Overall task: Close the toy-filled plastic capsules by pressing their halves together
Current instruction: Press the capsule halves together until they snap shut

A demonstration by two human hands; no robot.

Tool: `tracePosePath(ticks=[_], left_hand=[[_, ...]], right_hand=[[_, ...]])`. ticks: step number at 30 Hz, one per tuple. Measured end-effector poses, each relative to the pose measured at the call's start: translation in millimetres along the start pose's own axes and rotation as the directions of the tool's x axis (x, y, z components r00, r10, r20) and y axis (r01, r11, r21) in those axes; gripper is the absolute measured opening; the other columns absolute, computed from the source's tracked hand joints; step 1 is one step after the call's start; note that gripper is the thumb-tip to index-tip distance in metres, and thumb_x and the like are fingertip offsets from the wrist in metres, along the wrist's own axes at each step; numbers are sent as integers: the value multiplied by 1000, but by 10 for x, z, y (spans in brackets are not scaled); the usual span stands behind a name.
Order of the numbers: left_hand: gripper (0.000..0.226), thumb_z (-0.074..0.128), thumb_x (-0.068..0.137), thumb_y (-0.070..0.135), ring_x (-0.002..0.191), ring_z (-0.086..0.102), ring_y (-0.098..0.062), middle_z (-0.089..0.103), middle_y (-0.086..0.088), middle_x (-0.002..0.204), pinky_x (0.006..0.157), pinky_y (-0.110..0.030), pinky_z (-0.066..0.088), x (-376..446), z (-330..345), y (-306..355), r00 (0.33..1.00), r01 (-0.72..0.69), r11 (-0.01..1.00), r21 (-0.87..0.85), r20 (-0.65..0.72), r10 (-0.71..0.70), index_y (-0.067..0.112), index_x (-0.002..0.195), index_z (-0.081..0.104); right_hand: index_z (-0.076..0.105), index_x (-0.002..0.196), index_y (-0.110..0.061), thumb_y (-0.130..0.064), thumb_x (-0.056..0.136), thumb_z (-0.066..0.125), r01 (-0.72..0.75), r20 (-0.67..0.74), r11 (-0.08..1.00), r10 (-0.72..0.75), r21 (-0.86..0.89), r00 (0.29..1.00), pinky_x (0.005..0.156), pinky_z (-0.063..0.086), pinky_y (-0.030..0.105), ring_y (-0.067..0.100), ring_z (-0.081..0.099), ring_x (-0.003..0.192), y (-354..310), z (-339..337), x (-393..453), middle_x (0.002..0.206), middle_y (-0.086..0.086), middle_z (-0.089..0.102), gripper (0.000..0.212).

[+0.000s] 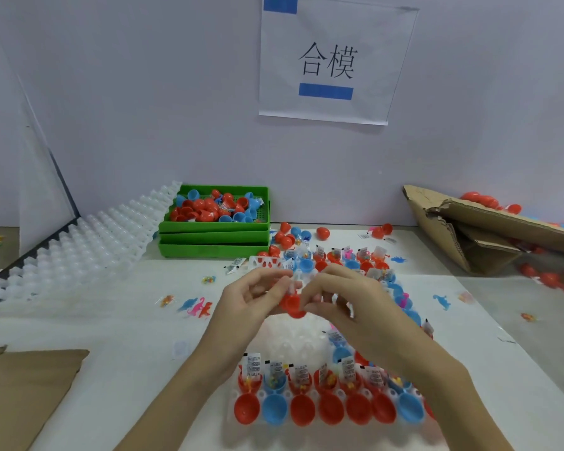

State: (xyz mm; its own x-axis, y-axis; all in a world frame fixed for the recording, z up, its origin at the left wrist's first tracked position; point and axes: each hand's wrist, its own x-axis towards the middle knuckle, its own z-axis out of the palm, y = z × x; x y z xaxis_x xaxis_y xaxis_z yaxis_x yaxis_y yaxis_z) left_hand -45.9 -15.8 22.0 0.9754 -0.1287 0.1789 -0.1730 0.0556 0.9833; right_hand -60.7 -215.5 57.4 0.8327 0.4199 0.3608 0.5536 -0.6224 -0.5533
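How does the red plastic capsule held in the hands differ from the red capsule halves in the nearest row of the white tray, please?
The red plastic capsule is lifted off the table, gripped between the left hand and right hand; the red capsule halves in the nearest tray row sit untouched in the white plastic tray. The held one is partly hidden by fingers; the tray halves lie in full view. Both are the same glossy red plastic.

Capsule tray (310, 348) lies mid-table. Both hands (251, 297) (342, 301) meet above it, a capsule (292, 305) between them. Bin stack (214, 237) behind-left of the tray, spare trays (79, 252) further left. Cardboard box (489, 232) behind-right. Sign (332, 60) on wall behind.
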Motion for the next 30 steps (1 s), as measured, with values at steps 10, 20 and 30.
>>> tracePosePath(ticks=[10,20,30], left_hand=[[21,68,99,13,92,73,-3,78,18,100,75,-11,54,-22,37,-60,962,-204,929,308,-112,248,25,111,80],[15,60,95,37,97,72,3,76,24,108,69,-14,56,-61,80,-18,930,-279,889,364,-129,344,36,109,55],[18,79,88,20,106,67,-9,69,4,111,90,-15,53,-23,5,-29,769,-499,627,599,-28,639,15,106,81]], right_hand=[[64,107,-9,-21,102,64,-185,151,866,129,464,980,81,63,32,19,76,94,35,128,15,98,4,75,13],[67,113,-15,-31,87,76,-156,-130,756,304,636,944,71,61,25,19,77,83,-25,249,75,94,2,79,32],[73,116,-24,-25,98,67,-138,-130,758,281,637,951,73,59,25,17,76,85,-20,264,57,95,0,79,19]])
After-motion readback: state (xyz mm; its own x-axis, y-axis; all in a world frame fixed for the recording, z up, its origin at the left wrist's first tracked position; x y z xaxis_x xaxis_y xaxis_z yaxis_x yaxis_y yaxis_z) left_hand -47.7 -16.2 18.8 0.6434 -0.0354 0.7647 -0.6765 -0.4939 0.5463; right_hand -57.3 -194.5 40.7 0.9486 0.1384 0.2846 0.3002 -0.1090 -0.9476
